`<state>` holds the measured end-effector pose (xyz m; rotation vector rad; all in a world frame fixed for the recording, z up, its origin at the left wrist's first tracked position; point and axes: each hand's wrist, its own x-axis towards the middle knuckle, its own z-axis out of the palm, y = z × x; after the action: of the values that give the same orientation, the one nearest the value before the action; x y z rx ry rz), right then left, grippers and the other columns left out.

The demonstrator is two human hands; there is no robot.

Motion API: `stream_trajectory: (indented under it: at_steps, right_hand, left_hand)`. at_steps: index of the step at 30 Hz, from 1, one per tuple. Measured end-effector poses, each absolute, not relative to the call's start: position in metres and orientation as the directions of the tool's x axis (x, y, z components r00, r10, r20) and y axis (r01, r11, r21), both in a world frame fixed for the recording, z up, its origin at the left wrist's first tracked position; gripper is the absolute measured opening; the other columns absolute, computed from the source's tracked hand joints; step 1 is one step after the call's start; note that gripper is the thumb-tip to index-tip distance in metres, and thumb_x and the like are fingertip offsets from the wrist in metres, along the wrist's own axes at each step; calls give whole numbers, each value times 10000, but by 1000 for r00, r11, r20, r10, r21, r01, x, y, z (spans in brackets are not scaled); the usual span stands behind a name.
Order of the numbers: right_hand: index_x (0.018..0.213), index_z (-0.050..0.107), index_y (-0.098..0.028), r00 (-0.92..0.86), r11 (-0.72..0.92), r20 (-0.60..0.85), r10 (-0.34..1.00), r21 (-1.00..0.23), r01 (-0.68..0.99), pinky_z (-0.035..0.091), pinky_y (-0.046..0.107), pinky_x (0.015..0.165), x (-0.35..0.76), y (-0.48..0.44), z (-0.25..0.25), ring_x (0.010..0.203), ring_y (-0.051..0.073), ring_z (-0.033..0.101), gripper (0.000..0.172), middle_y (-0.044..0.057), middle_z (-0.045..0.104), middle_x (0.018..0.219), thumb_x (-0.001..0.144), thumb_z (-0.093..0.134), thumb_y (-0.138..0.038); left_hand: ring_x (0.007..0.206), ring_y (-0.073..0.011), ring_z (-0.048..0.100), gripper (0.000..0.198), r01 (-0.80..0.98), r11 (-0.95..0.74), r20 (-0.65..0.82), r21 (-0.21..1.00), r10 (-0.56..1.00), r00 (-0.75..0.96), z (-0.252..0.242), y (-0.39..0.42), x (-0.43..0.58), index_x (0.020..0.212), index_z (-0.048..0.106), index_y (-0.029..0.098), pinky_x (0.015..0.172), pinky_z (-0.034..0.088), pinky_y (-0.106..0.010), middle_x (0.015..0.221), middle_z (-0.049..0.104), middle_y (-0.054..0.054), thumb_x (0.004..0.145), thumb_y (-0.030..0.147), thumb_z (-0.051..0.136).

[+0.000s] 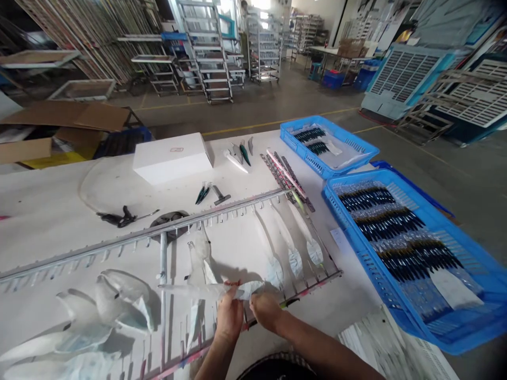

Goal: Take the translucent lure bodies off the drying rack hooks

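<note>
Both hands are on a long white fish-shaped blank [194,291], held level above a metal rack frame [162,311]. My left hand [229,312] is closed around its middle, thumb on top. At the end wrapped in pale bluish paper, my right hand [267,310] is closed on the wrapping, its fingertips partly hidden. Similar wrapped blanks [295,258] lie in a row inside the frame, just beyond my right hand. Another pale blank [200,258] lies beyond my left hand, and several larger ones [99,311] lie at the left.
Blue trays [344,235] with rows of dark slim pieces stand at the right. Beyond the frame are a white box [172,158], fish-shaped pieces [242,152], a black airbrush-like tool [122,217] and speckled strips [283,174]. Pegs line the frame's rails.
</note>
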<state>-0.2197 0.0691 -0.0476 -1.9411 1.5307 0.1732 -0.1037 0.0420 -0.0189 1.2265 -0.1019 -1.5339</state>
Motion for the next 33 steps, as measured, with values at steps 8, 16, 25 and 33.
stream_trajectory:
  at_steps: [8, 16, 25, 33]
  right_hand:
    - [940, 742, -136, 255, -25, -531, -808, -401, -916, 544, 327, 745, -220, 63, -44, 865, 305, 724, 153, 142, 760, 900, 898, 646, -248]
    - [792, 597, -202, -83, 345, -339, -937, -866, -362, 483, 280, 564, -241, 83, -88, 550, 203, 622, 680, 70, 636, 607, 983, 126, -653]
    - [889, 639, -208, -26, 308, -321, -947, -876, -372, 503, 314, 613, -240, 85, -92, 611, 229, 621, 783, 103, 647, 686, 926, 63, -736]
    - [1022, 635, -172, -22, 310, -316, -949, -914, -263, 515, 259, 603, -243, 84, -90, 660, 205, 637, 650, 94, 665, 776, 962, 218, -667]
  left_hand:
    - [609, -153, 576, 347, 322, -650, -666, 689, -743, -75, -31, -9, -101, 857, 633, 190, 556, 448, -257, 675, 642, -4, 617, 370, 805]
    - [507, -138, 509, 321, 47, -626, -620, 778, -778, -104, -47, -52, -113, 587, 572, 171, 506, 374, -251, 540, 574, -14, 630, 443, 737]
    - [671, -240, 599, 237, -72, -527, -531, 847, -832, -161, -32, -62, -104, 689, 678, 165, 637, 472, -330, 683, 656, -88, 646, 361, 805]
    - [1353, -470, 355, 710, -556, -381, -124, 738, -888, 444, -21, -113, -34, 1319, 516, 117, 1111, 234, -589, 1356, 478, -295, 644, 154, 733]
